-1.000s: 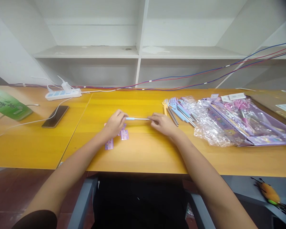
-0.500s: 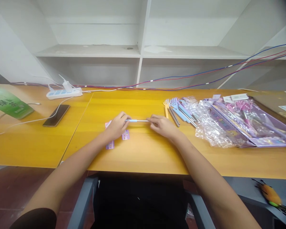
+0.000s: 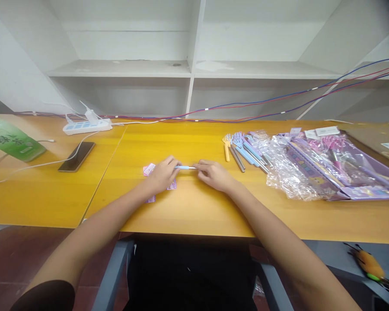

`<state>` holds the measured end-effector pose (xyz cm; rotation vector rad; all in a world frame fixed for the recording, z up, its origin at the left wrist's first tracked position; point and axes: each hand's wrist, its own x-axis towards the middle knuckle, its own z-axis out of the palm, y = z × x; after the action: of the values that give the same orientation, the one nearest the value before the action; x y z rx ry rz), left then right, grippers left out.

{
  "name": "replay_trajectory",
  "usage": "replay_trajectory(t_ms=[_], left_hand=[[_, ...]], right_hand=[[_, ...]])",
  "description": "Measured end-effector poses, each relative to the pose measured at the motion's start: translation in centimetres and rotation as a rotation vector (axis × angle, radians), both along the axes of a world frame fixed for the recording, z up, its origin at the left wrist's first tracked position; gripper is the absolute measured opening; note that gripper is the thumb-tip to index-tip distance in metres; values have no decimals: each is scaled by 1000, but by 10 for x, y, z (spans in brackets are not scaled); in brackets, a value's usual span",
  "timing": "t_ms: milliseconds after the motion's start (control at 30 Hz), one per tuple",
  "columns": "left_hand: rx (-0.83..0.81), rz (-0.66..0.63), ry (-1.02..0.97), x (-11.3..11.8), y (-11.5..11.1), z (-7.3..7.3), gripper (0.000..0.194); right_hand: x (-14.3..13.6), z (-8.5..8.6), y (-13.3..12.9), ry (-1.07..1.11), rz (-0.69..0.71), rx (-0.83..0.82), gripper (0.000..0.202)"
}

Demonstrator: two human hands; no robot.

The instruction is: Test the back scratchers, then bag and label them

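Between my two hands lies a thin back scratcher (image 3: 183, 167), with a light blue section towards the left and a metal rod towards the right. My left hand (image 3: 164, 174) is closed around the blue end. My right hand (image 3: 213, 174) pinches the metal end, and its tip is hidden by the fingers. Small purple printed cards (image 3: 148, 169) lie under and beside my left hand, partly covered by it. To the right of my right hand rests a group of back scratchers, among them a yellow one (image 3: 227, 149) and blue ones (image 3: 246, 152), with metal rods.
Crumpled clear plastic wrapping (image 3: 287, 179) and a purple display box (image 3: 372, 170) with packed items lie at the right, near a cardboard box (image 3: 376, 140). At the left are a phone (image 3: 77, 157), a power strip (image 3: 87, 125) and a green bag (image 3: 14, 140). Cables run along the back.
My hands have come closer together and slightly nearer to me. Less of the back scratcher shows between them, mainly a shorter stretch of metal rod.
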<state>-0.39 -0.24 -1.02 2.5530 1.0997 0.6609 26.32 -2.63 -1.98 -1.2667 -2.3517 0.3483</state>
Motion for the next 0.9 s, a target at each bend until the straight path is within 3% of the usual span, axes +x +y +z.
replay_trajectory(t_ms=[267,467,633,900], left_hand=[[87,-53,106,1,3,-1,27],[149,93,184,-9,15,9,32],[144,82,192,-17,21,3,30],[82,59,203,-13,17,-4,34]], right_hand=[[-13,2,-2,44,85,26,31],[13,7,13,-33,-40,167,22],[33,2,17,66,38,91,34],[21,1,9,71,64,45,33]])
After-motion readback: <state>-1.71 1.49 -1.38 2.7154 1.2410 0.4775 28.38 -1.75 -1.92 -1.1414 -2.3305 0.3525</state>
